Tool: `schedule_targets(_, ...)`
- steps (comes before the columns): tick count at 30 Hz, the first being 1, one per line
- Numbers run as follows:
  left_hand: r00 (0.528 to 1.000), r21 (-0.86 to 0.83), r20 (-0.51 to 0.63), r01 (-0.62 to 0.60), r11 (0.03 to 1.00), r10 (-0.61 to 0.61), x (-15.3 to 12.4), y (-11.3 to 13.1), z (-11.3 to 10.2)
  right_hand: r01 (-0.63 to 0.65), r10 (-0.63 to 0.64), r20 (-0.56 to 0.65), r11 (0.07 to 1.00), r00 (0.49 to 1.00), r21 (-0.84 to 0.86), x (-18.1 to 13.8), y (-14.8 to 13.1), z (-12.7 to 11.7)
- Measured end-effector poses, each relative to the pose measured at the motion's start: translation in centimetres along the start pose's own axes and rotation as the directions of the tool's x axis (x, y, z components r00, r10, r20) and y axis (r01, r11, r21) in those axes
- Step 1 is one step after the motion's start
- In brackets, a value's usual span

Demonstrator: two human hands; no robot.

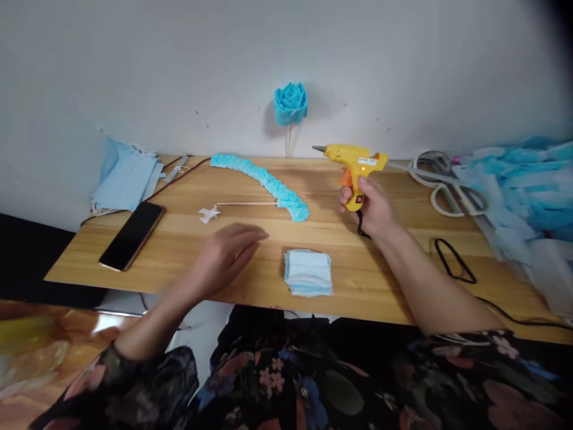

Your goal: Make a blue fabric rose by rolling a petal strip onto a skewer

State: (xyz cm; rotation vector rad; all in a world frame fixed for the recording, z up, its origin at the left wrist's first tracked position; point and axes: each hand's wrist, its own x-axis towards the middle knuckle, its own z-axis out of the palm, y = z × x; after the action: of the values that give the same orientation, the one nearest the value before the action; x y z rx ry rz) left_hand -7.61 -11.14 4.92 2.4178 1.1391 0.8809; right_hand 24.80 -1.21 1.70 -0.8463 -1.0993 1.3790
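Note:
My right hand [369,206] is wrapped round the handle of a yellow glue gun [356,160], its metal nozzle pointing left and an orange light glowing on its side. Above the table, my left hand [230,254] is slightly blurred, fingers stretched out, with nothing visible in it. A stack of light blue fabric squares [308,273] lies to its right. Beyond my left hand, a thin stick [246,203] reaches to the lower end of a curved strip of pleated blue pieces [264,176]. A small white scrap [208,214] lies by the stick's left end.
A blue fabric rose [290,104] stands on sticks against the wall. At left are face masks [125,173] and a phone [132,236]. White-handled scissors [456,200], a blue fabric pile [528,185] and a black wire loop [454,261] lie right. A black cord [514,316] crosses the table's front right.

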Motion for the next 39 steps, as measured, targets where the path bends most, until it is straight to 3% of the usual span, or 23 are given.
schedule_targets(3, 1.000, 0.245, -0.002, -0.001, 0.969, 0.001, 3.9, -3.1, 1.8, -0.029, 0.028, -0.030, 0.999, 0.999, -0.030, -0.2, -0.2, 0.4)
schedule_targets(6, 0.993, 0.384, 0.098, 0.022, 0.923, -0.065, 6.5, -5.3, 2.6, -0.055, 0.052, -0.031, 0.994, 0.998, -0.098, -0.4, -0.3, 0.8)
schedule_targets(13, 0.944, 0.528, 0.181, 0.144, 0.837, -0.277, 8.2, -7.0, 3.3, -0.017, 0.017, 0.003, 0.996, 1.000, -0.086, -0.5, -0.1, 1.0)
schedule_targets(16, 0.953, 0.391, 0.084, 0.238, 0.889, -0.292, 8.6, -7.2, 3.4, -0.010, 0.010, -0.004, 0.998, 1.000, -0.064, -0.6, -0.3, 1.0)
schedule_targets(20, 0.922, -0.143, -0.133, 0.344, 0.928, -0.363, 8.9, -6.3, 3.4, -0.024, 0.024, 0.019, 0.999, 1.000, 0.024, -0.8, -0.7, 1.1)
schedule_targets(23, 0.887, -0.536, -0.055, 0.361, 0.763, -0.458, 8.8, -5.2, 3.5, -0.060, 0.060, 0.000, 0.998, 0.998, 0.023, -0.8, -0.7, 0.9)
schedule_targets(25, 0.867, -0.668, 0.040, 0.392, 0.632, -0.496, 8.5, -4.7, 3.6, -0.079, 0.079, -0.018, 0.997, 0.997, 0.012, -0.8, -0.7, 0.7)
schedule_targets(29, 0.836, -0.753, 0.170, 0.452, 0.478, -0.522, 7.6, -4.3, 3.7, 0.009, -0.010, -0.025, 0.999, 1.000, -0.051, -0.6, -0.8, 0.5)
schedule_targets(34, 0.832, -0.764, 0.224, 0.474, 0.438, -0.508, 7.4, -4.3, 3.4, 0.094, -0.109, -0.092, 0.984, 0.990, -0.149, -0.9, -2.0, 0.2)
schedule_targets(36, 0.826, -0.758, 0.232, 0.485, 0.437, -0.514, 7.5, -4.2, 3.4, 0.063, -0.083, -0.102, 0.981, 0.991, -0.183, -1.7, -2.6, -0.4)
schedule_targets(39, 0.813, -0.752, 0.227, 0.496, 0.434, -0.536, 7.4, -4.0, 3.3, -0.034, 0.030, -0.017, 0.963, 0.999, -0.266, -3.1, -3.1, -1.7)
